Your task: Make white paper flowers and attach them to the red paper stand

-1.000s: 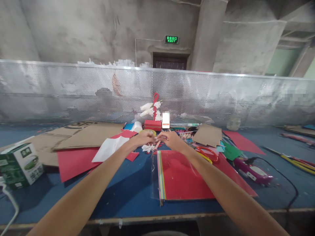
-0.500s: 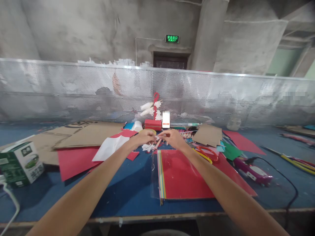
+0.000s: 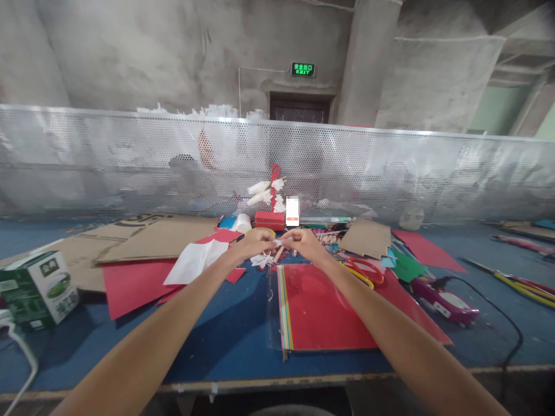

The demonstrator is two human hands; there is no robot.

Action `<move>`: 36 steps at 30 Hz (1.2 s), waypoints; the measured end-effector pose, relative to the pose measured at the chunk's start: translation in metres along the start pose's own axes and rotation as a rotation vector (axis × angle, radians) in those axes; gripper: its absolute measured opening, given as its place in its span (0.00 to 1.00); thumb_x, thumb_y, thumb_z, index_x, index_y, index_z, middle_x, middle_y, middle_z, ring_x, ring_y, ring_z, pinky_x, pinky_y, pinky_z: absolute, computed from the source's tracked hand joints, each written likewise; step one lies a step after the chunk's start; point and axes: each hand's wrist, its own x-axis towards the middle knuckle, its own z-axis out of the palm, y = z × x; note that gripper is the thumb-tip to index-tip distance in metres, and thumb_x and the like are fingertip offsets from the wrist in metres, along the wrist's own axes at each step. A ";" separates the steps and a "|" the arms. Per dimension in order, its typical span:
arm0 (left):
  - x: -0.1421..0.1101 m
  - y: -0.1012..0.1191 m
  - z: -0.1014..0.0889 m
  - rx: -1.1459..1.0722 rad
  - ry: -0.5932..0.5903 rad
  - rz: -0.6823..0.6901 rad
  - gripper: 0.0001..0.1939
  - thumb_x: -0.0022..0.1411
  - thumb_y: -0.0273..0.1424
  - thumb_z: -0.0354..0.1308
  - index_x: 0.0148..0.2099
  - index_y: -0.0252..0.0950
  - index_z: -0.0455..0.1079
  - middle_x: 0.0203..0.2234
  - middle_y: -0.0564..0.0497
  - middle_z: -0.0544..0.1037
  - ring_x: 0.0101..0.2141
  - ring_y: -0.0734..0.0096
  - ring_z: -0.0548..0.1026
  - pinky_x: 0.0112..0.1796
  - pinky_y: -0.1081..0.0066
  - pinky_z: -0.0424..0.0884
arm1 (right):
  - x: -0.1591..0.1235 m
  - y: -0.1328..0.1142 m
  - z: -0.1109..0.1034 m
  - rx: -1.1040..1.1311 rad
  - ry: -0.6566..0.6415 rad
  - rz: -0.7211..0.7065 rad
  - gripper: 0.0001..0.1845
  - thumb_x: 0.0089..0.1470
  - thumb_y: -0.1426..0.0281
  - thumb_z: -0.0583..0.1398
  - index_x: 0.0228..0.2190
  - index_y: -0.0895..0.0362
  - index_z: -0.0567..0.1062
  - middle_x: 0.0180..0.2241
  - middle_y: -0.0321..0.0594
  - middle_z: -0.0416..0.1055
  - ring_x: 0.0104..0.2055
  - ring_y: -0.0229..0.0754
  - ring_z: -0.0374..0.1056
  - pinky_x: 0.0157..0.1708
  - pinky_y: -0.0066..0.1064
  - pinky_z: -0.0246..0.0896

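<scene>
My left hand (image 3: 258,242) and my right hand (image 3: 303,244) meet over the middle of the table, fingertips pinched on a small piece of white paper (image 3: 278,243). Much of that piece is hidden by the fingers. Just below it on the table lies a white paper flower (image 3: 261,260) with spiky petals. Behind my hands stands a red paper stem (image 3: 273,199) with a curled top, rising from a red box-like base (image 3: 269,220) and bearing several white paper blossoms (image 3: 278,203). A phone with a lit white screen (image 3: 292,211) stands beside the base.
Stacked coloured sheets in a clear sleeve (image 3: 329,312) lie in front, red on top. Cardboard (image 3: 160,240), crumpled white paper (image 3: 195,263) and a green-and-white carton (image 3: 41,289) are left. Red-and-yellow-handled scissors (image 3: 366,271), a purple device (image 3: 446,301) and its black cable are right.
My fingertips have shifted slightly around the small white paper, the right ones tilting a little. Both hands stay in nearly the same place, and the other objects have not moved.
</scene>
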 end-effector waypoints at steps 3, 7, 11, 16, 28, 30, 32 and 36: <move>-0.003 0.004 0.001 -0.004 0.004 0.003 0.15 0.55 0.43 0.58 0.30 0.36 0.70 0.22 0.51 0.73 0.26 0.71 0.71 0.28 0.72 0.64 | 0.001 0.004 0.001 -0.030 0.012 -0.030 0.16 0.48 0.60 0.64 0.30 0.61 0.78 0.24 0.40 0.75 0.25 0.37 0.67 0.24 0.26 0.59; -0.008 0.010 0.001 0.009 0.008 -0.006 0.15 0.54 0.44 0.59 0.29 0.36 0.68 0.22 0.51 0.72 0.26 0.70 0.71 0.26 0.72 0.63 | 0.002 0.010 0.004 -0.048 0.037 -0.057 0.17 0.50 0.58 0.62 0.29 0.61 0.77 0.23 0.39 0.73 0.24 0.37 0.66 0.24 0.25 0.58; -0.009 0.009 -0.001 0.019 -0.007 0.022 0.17 0.54 0.45 0.59 0.30 0.34 0.70 0.24 0.50 0.74 0.26 0.70 0.71 0.26 0.73 0.62 | 0.001 0.012 0.004 -0.008 0.043 -0.027 0.17 0.48 0.58 0.63 0.30 0.61 0.78 0.23 0.39 0.73 0.24 0.37 0.66 0.23 0.26 0.58; -0.007 0.002 -0.003 0.026 0.001 0.028 0.18 0.56 0.46 0.58 0.32 0.34 0.72 0.27 0.50 0.75 0.28 0.70 0.72 0.28 0.73 0.63 | 0.002 0.014 0.004 0.074 0.041 0.025 0.18 0.45 0.60 0.66 0.32 0.62 0.79 0.25 0.40 0.75 0.25 0.37 0.68 0.25 0.27 0.60; 0.002 -0.008 0.001 -0.003 0.015 0.127 0.17 0.57 0.45 0.58 0.31 0.35 0.71 0.28 0.49 0.76 0.27 0.71 0.72 0.29 0.73 0.64 | 0.001 0.007 -0.005 -0.290 0.089 -0.199 0.17 0.58 0.59 0.58 0.28 0.60 0.78 0.24 0.38 0.74 0.26 0.37 0.68 0.28 0.25 0.58; 0.002 -0.007 0.002 -0.014 0.011 0.137 0.16 0.56 0.44 0.59 0.30 0.35 0.71 0.26 0.50 0.75 0.27 0.71 0.71 0.29 0.73 0.64 | 0.000 0.006 -0.007 -0.346 0.089 -0.212 0.18 0.59 0.59 0.57 0.27 0.60 0.78 0.22 0.37 0.74 0.25 0.36 0.67 0.27 0.24 0.57; 0.001 -0.006 0.004 -0.023 0.010 0.140 0.15 0.55 0.43 0.60 0.31 0.35 0.71 0.25 0.51 0.74 0.26 0.72 0.71 0.30 0.73 0.64 | 0.000 0.006 -0.008 -0.360 0.083 -0.196 0.19 0.59 0.60 0.57 0.26 0.59 0.78 0.22 0.37 0.74 0.23 0.35 0.66 0.26 0.24 0.57; 0.000 -0.004 0.005 -0.032 0.011 0.143 0.16 0.56 0.44 0.59 0.31 0.35 0.72 0.24 0.52 0.74 0.26 0.71 0.71 0.30 0.72 0.66 | 0.000 0.010 -0.007 -0.254 0.055 -0.157 0.18 0.58 0.59 0.58 0.28 0.59 0.79 0.24 0.38 0.75 0.24 0.36 0.69 0.26 0.25 0.60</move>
